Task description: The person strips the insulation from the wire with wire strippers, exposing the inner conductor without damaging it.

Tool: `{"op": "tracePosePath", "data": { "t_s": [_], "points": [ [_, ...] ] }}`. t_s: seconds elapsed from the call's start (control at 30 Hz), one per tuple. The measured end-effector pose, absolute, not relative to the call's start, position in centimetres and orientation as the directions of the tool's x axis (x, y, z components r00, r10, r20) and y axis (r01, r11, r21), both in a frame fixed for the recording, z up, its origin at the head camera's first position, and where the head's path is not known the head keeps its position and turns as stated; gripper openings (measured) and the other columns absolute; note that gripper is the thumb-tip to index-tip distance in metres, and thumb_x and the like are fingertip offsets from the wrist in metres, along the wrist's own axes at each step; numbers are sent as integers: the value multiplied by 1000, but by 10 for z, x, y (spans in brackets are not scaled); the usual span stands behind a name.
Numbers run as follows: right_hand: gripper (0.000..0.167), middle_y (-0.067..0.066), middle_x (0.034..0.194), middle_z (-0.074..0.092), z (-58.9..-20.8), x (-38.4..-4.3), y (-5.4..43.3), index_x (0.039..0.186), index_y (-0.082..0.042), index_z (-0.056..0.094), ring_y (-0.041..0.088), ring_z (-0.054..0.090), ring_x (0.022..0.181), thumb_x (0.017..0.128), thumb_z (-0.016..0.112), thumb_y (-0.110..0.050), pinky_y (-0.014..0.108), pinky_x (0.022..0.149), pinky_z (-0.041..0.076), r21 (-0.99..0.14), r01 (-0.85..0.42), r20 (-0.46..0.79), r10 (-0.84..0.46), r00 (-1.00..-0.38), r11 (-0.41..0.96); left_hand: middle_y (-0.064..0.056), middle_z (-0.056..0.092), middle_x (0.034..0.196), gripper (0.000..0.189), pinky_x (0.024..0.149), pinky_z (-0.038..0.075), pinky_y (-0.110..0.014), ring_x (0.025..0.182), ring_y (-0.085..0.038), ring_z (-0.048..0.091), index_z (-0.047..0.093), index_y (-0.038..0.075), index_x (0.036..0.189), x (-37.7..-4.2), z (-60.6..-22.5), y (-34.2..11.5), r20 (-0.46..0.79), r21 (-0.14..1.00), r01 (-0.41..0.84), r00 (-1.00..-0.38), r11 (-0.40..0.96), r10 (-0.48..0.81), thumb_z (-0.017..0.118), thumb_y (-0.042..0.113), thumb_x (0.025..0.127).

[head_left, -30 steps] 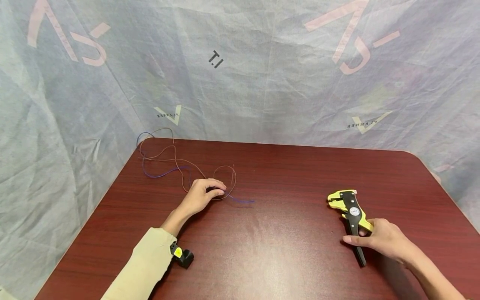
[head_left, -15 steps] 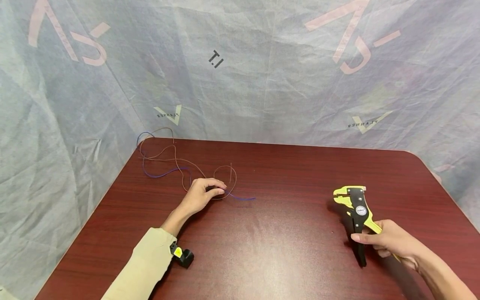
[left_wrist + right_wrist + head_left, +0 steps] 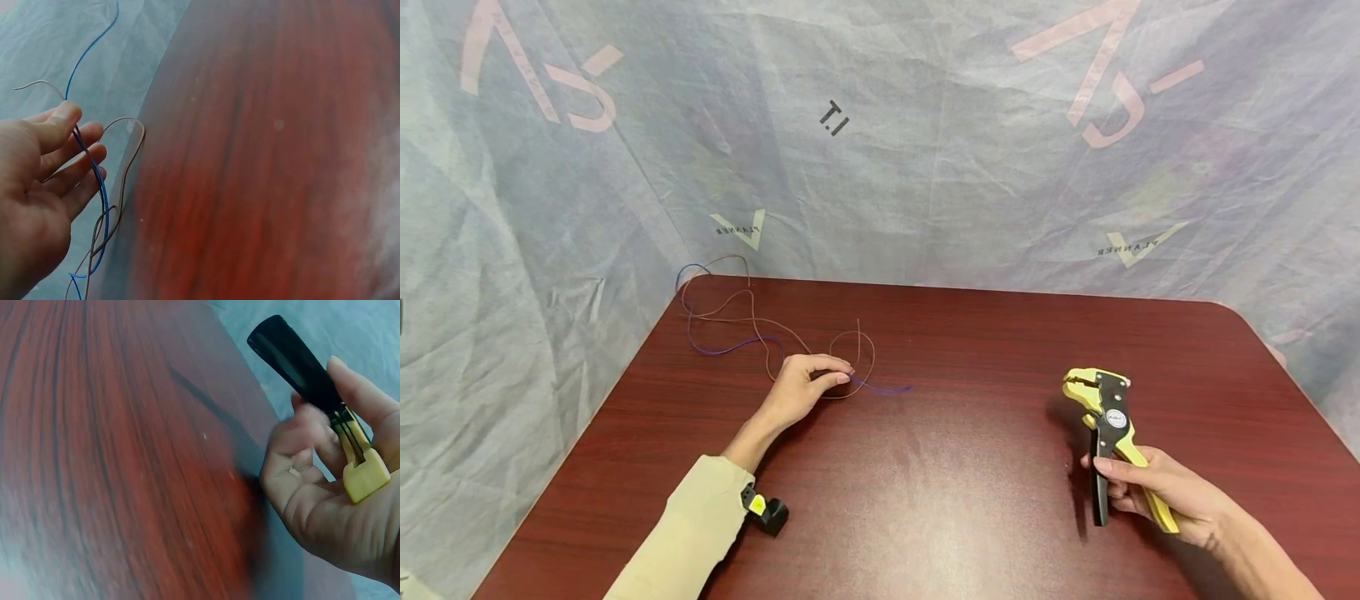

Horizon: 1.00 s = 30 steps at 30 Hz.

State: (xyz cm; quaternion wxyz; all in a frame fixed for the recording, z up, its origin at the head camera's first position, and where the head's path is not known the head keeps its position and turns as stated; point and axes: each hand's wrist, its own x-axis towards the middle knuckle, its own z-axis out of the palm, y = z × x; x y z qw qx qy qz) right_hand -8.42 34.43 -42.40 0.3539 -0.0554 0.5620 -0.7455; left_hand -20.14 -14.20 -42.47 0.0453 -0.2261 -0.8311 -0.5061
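My left hand (image 3: 799, 393) pinches a blue wire (image 3: 886, 389) and a thin brown wire (image 3: 873, 350) between thumb and forefinger, toward the left of the table. In the left wrist view both wires, blue (image 3: 84, 53) and brown (image 3: 144, 134), run through the pinch, with short ends sticking out past the thumb. At the right side, my right hand (image 3: 1180, 492) holds yellow-and-black wire strippers (image 3: 1116, 417) by the handles, head pointing away from me. In the right wrist view, the black handle (image 3: 294, 359) passes the thumb and the yellow handle (image 3: 367, 476) lies against the palm.
The wires' long tails loop across the far left corner of the dark red wooden table (image 3: 955, 467). A grey printed cloth (image 3: 880, 192) hangs behind and around the table. A black wrist camera (image 3: 770, 517) sits at the left sleeve.
My right hand has shifted its hold on the wire strippers and turned them, and their handles now show spread apart. The free wire ends have swung slightly, while my left hand has stayed nearly still.
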Motion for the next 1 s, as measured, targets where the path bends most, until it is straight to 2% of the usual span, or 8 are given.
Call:
{"op": "tracePosePath", "data": {
  "t_s": [0.07, 0.2, 0.27, 0.43, 0.6, 0.7, 0.9, 1.0],
  "points": [
    [42, -12, 114, 72, -423, -84, 341, 118, -19, 71, 2, 67, 94, 108, 32, -5, 24, 86, 57, -855, 484, -279, -618, -735, -189, -17, 77, 101, 13, 89, 57, -28, 101, -33, 73, 78, -1, 99, -201, -425, -142, 311, 829, 419, -896, 371, 316, 72, 5, 88],
    [45, 5, 127, 71, -418, -85, 331, 126, -9, 66, 17, 68, 118, 109, 25, -3, 37, 102, 54, -772, 538, -203, -671, -713, -338, -17, 78, 98, 13, 84, 56, -20, 96, -28, 74, 79, -1, 98, -201, -425, -142, 330, 832, 423, -898, 359, 292, 72, 5, 88],
    [47, 9, 128, 70, -417, -85, 327, 128, -7, 65, 21, 67, 120, 109, 22, -3, 40, 103, 52, -740, 552, -175, -681, -711, -385, -17, 78, 97, 13, 83, 56, -19, 95, -25, 74, 79, -1, 98, -201, -424, -142, 337, 832, 425, -898, 358, 282, 72, 5, 88],
    [46, 9, 124, 70, -416, -85, 320, 129, -8, 64, 20, 68, 117, 108, 23, -1, 41, 103, 53, -735, 528, -140, -667, -732, -425, -20, 77, 95, 14, 80, 55, -16, 89, -11, 73, 77, -6, 97, -200, -423, -141, 359, 844, 430, -897, 322, 257, 73, 3, 87],
    [46, 13, 130, 67, -415, -85, 308, 130, -3, 61, 27, 65, 124, 108, 21, 2, 43, 107, 49, -713, 503, -48, -682, -730, -488, -23, 76, 91, 12, 75, 55, -14, 83, 1, 69, 75, -9, 94, -199, -423, -140, 374, 862, 430, -897, 268, 236, 71, 1, 88],
    [47, 12, 131, 67, -415, -85, 300, 131, -2, 60, 27, 65, 124, 107, 20, 4, 43, 106, 50, -718, 480, -18, -675, -737, -504, -24, 76, 90, 10, 74, 56, -16, 82, -4, 71, 74, -7, 94, -198, -422, -139, 362, 880, 413, -903, 234, 231, 71, 0, 88],
    [47, 7, 124, 68, -416, -86, 287, 130, -2, 59, 23, 69, 116, 104, 22, 8, 43, 102, 54, -741, 425, 5, -636, -771, -521, -25, 75, 90, 8, 74, 59, -26, 81, -23, 75, 73, -6, 93, -197, -422, -139, 346, 896, 392, -911, 208, 226, 71, 1, 88],
    [49, 10, 124, 68, -417, -87, 283, 133, 0, 57, 25, 68, 116, 102, 19, 9, 46, 104, 52, -725, 413, 64, -650, -757, -552, -26, 74, 88, 7, 73, 59, -27, 80, -22, 74, 72, -6, 92, -197, -423, -140, 358, 894, 402, -907, 199, 223, 71, 0, 89]
  ]
}}
